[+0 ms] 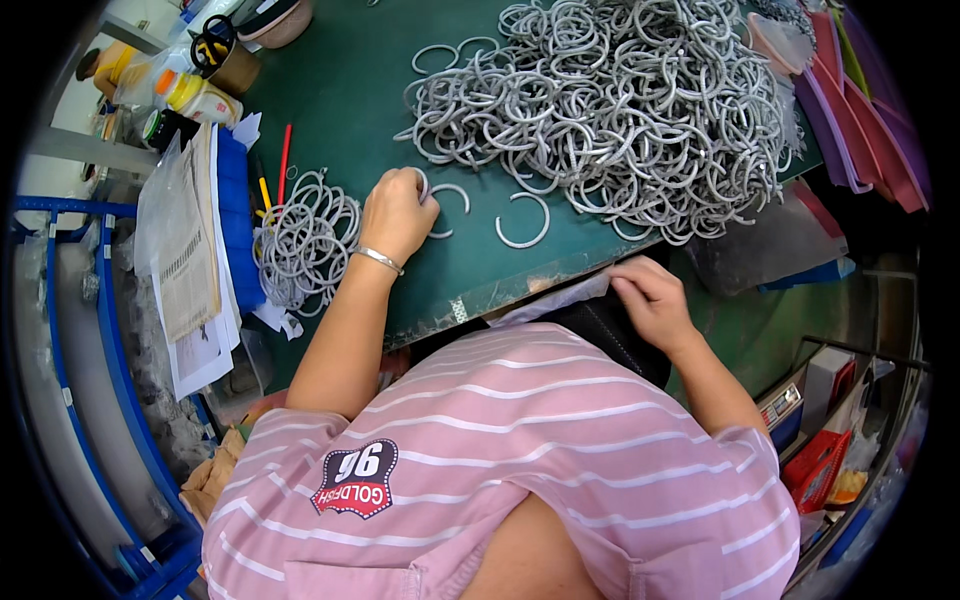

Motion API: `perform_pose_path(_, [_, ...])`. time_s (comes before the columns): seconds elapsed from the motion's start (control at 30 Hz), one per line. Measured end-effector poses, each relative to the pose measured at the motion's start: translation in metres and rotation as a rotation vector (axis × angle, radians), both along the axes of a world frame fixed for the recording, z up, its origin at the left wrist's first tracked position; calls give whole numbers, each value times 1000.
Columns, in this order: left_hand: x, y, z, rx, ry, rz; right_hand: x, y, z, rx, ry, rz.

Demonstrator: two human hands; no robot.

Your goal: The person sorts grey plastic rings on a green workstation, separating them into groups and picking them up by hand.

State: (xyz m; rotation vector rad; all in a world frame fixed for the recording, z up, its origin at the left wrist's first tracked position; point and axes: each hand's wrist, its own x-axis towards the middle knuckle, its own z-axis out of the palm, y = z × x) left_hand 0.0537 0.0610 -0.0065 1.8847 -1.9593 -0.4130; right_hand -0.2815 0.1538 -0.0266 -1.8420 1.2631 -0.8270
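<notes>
Grey open rings like cuff bangles lie in a large tangled pile [620,110] on the green tabletop. My left hand [398,212] is closed on a grey open ring [423,184], partly hidden by the fingers. Just right of that hand lies a loose open ring [466,199], and farther right another single ring [547,222]. A smaller heap of rings [305,240] sits left of my left wrist. At the table's near edge, my right hand [652,303] pinches the edge of a whitish translucent plastic sheet or bag [555,300] over my lap.
The green table [330,80] has a worn near edge. A red stick [285,165] and a blue bin [236,215] with papers [185,250] stand left. Bottles [200,97] and a scissors cup [235,70] are far left. Pink and purple sheets [860,110] hang right.
</notes>
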Motion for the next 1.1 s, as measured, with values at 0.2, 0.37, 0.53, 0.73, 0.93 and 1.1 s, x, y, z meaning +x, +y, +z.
perform_pose_path(0.2, [-10,-1,2,46,54,-44,-90,91,-90,665,-11,-293])
perform_pose_path(0.37, [-9,0,-2,41,68,-41,-80,89,-76,619,-97,-258])
perform_pose_path(0.53, [-8,1,-4,-10,75,-69,-72,84,-63,1001,-461,-350])
perform_pose_path(0.73, [-10,4,5,123,257,20,-65,81,-53,1080,-615,-321])
perform_pose_path(0.93, [-6,5,7,199,609,-15,-69,82,-55,1086,-560,-274])
perform_pose_path(1.1, [-24,13,17,263,824,-172,-58,33,-16,480,334,-15])
